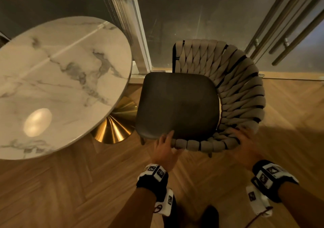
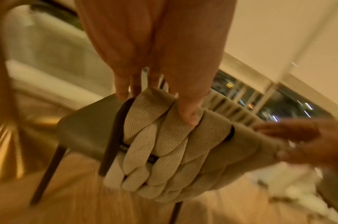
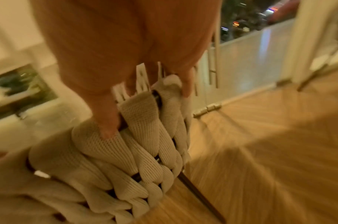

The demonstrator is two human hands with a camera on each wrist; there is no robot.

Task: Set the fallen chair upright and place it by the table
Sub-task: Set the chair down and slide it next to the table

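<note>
Chair (image 1: 177, 105) standing upright on the wood floor (image 1: 70, 184), seat level, its dark legs down; the round marble table (image 1: 61, 80) lies to the left, its rim just beside the seat's left edge, with the brass base (image 1: 114, 127) showing in the gap below. The woven backrest (image 1: 233, 87) curves round the far, right and near sides of the seat, so the seat opens toward the table and the chair's front-to-back axis runs left to right across the head view. Left hand (image 1: 166, 148) at the near left end of the backrest rim: in the left wrist view its thumb (image 2: 187, 112) presses the outer weave and the fingers (image 2: 123, 91) hook over the top by the dark frame, a loose grasp rather than a tight fist. Right hand (image 1: 245, 143) on the near right curve of the rim, fingers (image 3: 108, 127) curled into the woven straps, as the right wrist view shows. Both hands sit on the near side, the left nearer the table. Judged from this layout, righting is done and placement nearly so; any remaining travel is leftward, toward the table, with the right hand pushing from behind and the left steering the open end clear of the base.
</note>
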